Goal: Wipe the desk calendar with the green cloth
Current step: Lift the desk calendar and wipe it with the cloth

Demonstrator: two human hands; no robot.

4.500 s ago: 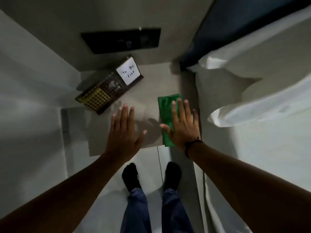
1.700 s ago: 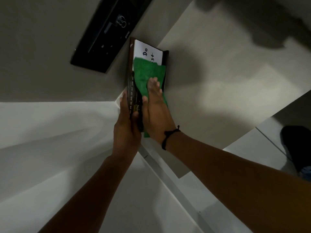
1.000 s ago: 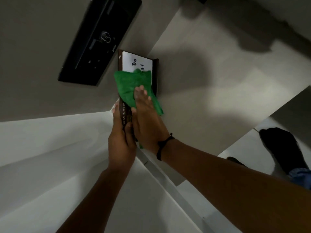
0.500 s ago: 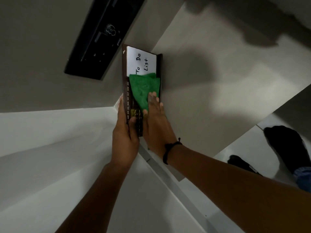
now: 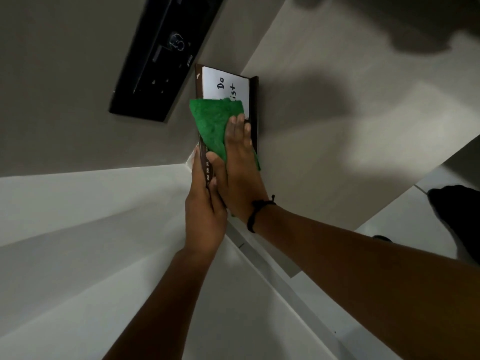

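Desk calendar (image 5: 226, 87), beige tabletop (image 5: 337, 165), grey wall (image 5: 65, 100)

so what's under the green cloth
The green cloth lies on the desk calendar, covering the near part of its white card; only "Do" and "ist" show. The right hand presses on top.

Left hand (image 5: 205, 211) grips desk calendar (image 5: 225, 85); right hand (image 5: 239, 165) presses green cloth (image 5: 211, 120) flat.

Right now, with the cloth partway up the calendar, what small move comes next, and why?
Probably slide the right hand and green cloth up over the white note panel, whose top lies uncovered; the left hand grips the desk calendar by its edge, steadying it.
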